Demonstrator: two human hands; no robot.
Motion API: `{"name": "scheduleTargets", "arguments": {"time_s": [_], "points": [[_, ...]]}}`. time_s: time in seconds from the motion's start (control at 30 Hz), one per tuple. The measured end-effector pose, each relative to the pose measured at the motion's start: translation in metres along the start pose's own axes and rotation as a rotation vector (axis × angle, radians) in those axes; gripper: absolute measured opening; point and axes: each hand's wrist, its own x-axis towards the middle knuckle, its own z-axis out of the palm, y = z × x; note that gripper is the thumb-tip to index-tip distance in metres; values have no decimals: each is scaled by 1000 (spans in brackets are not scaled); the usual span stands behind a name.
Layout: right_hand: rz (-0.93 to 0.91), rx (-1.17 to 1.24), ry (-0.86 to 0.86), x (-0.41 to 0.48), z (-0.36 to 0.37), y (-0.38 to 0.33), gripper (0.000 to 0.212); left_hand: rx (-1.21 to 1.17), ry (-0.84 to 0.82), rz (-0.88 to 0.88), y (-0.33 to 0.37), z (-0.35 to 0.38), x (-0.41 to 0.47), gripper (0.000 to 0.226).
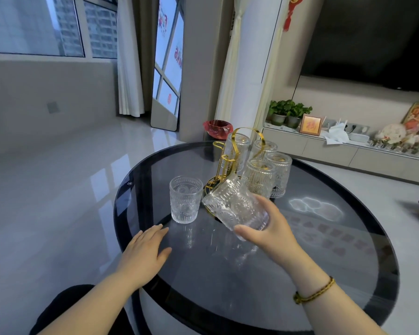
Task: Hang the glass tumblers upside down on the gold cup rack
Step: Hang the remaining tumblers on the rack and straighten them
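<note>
The right hand (271, 228) has its grip closed around a clear, bumpy-patterned glass tumbler (235, 205). The thumb is under the thick bottom end and the fingers wrap the far side. The glass is up off the desk and tipped over sideways. Its open mouth points left and a bit down, toward the rack.

The left hand (146, 250) lies flat on the round, dark glass desk (324, 250). Its fingers are spread and it holds nothing.

Just past the left hand stands a second clear patterned tumbler (186, 199). It sits right way up on the desk, close beside the rack but not on it.

Behind the held glass is the gold wire cup rack with a looped handle on top (224, 163). Four tumblers already hang upside down (269, 165) on its back and right side. The pegs on the near left side look bare.

I think this is the turning step. The glass is picked up and half flipped, but not on a peg yet. Next, the hand should finish tipping the glass until the mouth faces down. Then it should line the mouth up over a bare peg and lower it slowly. The glass is thick and likely slippery, so a firm hold would help. It should also stay clear of the hanging glasses so they do not clink.
</note>
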Motion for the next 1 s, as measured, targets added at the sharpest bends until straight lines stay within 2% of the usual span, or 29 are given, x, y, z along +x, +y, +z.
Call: {"name": "scheduleTargets", "arguments": {"time_s": [0.17, 0.47, 0.6, 0.77, 1.0], "points": [[-70, -54, 36, 19, -31, -32, 61, -27, 65, 14, 3, -8, 9, 50], [-154, -284, 50, 77, -56, -85, 78, -34, 19, -33, -7, -8, 22, 53], [-102, -341, 29, 104, -57, -100, 79, -14, 12, -47, -8, -6, 31, 54], [-104, -484, -28, 128, -42, -105, 70, 9, 15, -46, -13, -1, 34, 53], [-84, -565, -78, 143, -13, -82, 74, 13, 33, -39, -17, 4, 36, 52]]}}
